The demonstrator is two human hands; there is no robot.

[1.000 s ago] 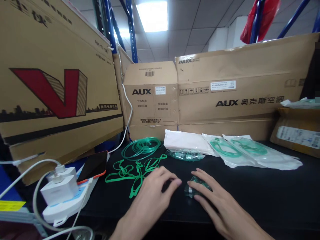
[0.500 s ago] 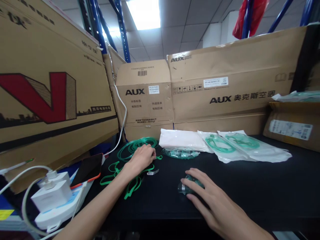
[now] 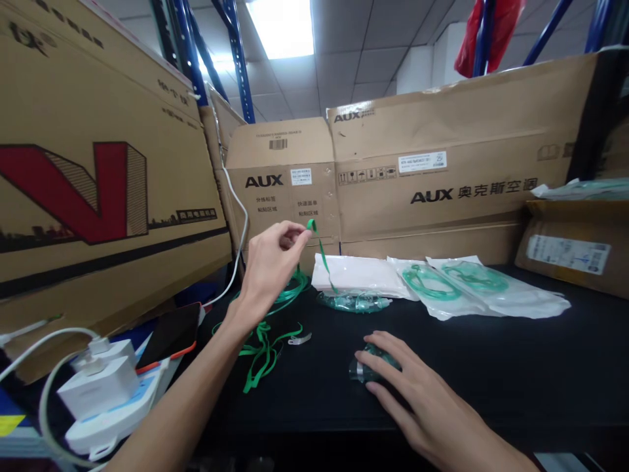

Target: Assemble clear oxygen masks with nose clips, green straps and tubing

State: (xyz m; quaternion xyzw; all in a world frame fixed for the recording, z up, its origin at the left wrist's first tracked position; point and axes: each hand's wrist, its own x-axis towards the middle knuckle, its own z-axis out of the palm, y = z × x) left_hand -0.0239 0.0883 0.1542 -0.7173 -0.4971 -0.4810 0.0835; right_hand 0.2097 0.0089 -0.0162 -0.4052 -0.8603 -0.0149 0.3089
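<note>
My left hand (image 3: 275, 259) is raised above the table, pinching a green elastic strap (image 3: 322, 252) between thumb and fingertips. One end of the strap curls up at the fingers; the rest hangs down to the right. Low on the right, my right hand (image 3: 407, 380) has its fingers curved over a clear green oxygen mask (image 3: 361, 370), partly hidden beneath them. A pile of green straps (image 3: 260, 364) lies below my left hand, with a small metal nose clip (image 3: 299, 339) beside it. Coiled green tubing (image 3: 295, 288) sits behind my left wrist.
Clear green masks (image 3: 354, 302) lie before a white packet (image 3: 363, 274). Bagged tubing sets (image 3: 432, 285) are at the back right. A phone (image 3: 170, 335) and a power strip with white plugs (image 3: 101, 387) stand left. Cardboard boxes (image 3: 432, 137) wall the back of the black table (image 3: 442, 334).
My left hand has risen from the tabletop beside the tubing, lifting one green strap out of the pile. My right hand stays on the mask.
</note>
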